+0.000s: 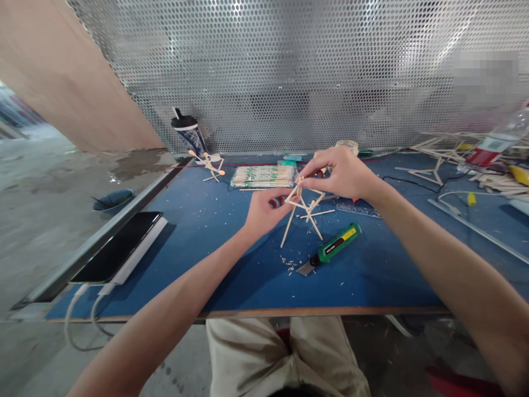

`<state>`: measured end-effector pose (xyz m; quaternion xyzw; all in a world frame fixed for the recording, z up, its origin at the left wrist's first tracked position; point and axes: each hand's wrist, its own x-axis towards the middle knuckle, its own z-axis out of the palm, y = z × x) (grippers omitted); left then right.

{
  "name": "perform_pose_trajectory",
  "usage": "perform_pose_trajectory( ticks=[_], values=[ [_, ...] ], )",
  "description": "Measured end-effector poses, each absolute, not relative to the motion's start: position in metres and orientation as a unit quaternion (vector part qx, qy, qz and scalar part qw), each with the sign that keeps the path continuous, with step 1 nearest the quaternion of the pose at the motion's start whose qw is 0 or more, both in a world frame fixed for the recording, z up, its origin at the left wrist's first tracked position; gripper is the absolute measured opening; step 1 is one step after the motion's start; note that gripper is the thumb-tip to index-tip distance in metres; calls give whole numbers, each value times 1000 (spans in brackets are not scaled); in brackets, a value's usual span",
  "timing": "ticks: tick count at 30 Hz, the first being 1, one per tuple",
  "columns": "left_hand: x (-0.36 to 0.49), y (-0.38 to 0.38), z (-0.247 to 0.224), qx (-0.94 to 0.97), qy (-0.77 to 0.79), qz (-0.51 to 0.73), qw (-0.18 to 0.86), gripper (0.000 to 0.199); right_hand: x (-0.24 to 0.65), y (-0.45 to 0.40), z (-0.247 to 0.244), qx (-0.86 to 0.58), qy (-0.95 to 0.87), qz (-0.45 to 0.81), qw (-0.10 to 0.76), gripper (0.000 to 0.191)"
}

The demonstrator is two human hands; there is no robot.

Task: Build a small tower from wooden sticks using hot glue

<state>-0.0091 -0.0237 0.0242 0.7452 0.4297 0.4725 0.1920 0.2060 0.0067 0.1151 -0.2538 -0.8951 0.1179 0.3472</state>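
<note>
Between my hands stands a small framework of thin wooden sticks [308,211], its legs spread over the blue tabletop. My left hand [268,209] pinches the framework's left side between thumb and fingers. From above, my right hand [336,171] grips the top, where several stick ends meet. Just in front lies a green utility knife [339,242] with its blade out, pointing left toward small wood shavings [290,266]. A clear plastic pack of sticks [263,176] lies behind my left hand. Farther left is another small stick figure [212,165] with orange tips.
A phone on a white power bank [118,248] with cables rests at the left edge. A dark-lidded cup [189,131] stands at the back left, before a perforated metal panel [289,71]. On the right are a bottle [500,140], loose sticks [502,181] and a cable.
</note>
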Motion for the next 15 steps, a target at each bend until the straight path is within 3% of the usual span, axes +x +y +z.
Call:
perform_pose_trajectory(
  ticks=[15],
  values=[
    [-9, -24, 26, 745, 412, 482, 207, 28, 206, 7, 116, -254, -898, 122, 339, 16]
  ],
)
